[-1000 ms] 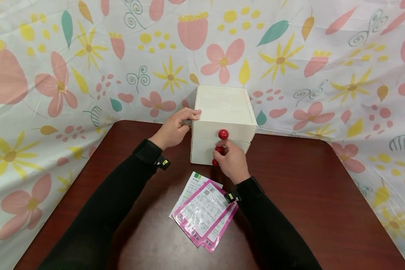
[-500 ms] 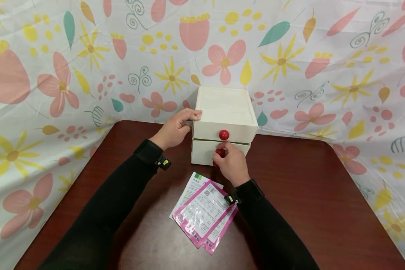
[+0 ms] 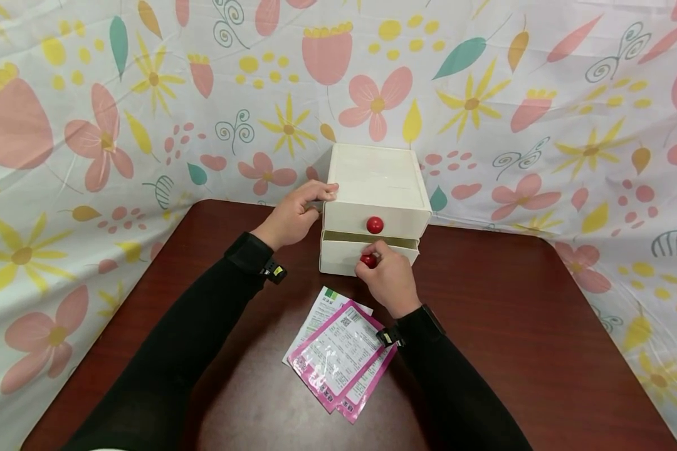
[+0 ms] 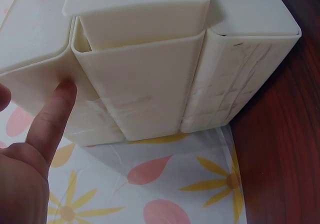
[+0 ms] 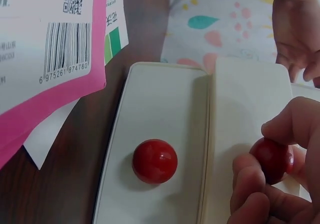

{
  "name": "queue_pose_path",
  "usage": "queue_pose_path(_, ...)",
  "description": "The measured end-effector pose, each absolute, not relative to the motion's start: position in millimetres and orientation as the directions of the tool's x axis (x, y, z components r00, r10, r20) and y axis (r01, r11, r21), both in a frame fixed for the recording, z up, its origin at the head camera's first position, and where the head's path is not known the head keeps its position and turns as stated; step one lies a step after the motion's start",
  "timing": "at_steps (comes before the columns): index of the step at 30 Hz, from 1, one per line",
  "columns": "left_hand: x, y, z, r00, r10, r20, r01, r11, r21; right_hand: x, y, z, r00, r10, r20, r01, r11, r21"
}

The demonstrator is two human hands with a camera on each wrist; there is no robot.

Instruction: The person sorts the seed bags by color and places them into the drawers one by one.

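Note:
A white cabinet (image 3: pixel 377 175) with stacked drawers and round red knobs stands against the patterned cloth. My right hand (image 3: pixel 392 279) pinches the red knob (image 5: pixel 272 160) of the middle drawer (image 3: pixel 341 255) between thumb and fingers. That drawer sticks out, with a gap showing behind its front. My left hand (image 3: pixel 293 213) rests against the cabinet's left side near the top; one finger (image 4: pixel 52 116) presses the side wall. The top drawer's knob (image 3: pixel 375 225) is untouched. Below the pulled drawer, the lowest drawer (image 5: pixel 165 99) and its knob (image 5: pixel 155 161) show in the right wrist view.
Several flat packets, pink-edged (image 3: pixel 338 357) and white with green (image 3: pixel 318 316), overlap on the dark brown table (image 3: pixel 513 338) in front of the cabinet. A flower-patterned cloth (image 3: pixel 203 81) hangs behind and along the sides.
My right hand has drawn the middle drawer toward me; the gap above its front has widened and the lowest knob has become hidden in the head view. My left hand stays put.

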State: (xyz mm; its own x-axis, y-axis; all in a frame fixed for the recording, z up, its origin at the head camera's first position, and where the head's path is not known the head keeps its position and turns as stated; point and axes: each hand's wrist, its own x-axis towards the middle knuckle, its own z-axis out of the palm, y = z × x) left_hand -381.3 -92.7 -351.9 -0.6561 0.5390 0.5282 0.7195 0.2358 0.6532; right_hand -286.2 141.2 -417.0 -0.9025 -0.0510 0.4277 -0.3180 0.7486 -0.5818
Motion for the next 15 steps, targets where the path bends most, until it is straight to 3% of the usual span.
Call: queue_pose_path(15, -379, -93, -352, -0.675, 0.534, 0.508, 0.702, 0.255, 0.665, -267, 137, -413, -0.9, -0.06, 0.432, -0.313, 0.779, -0.543)
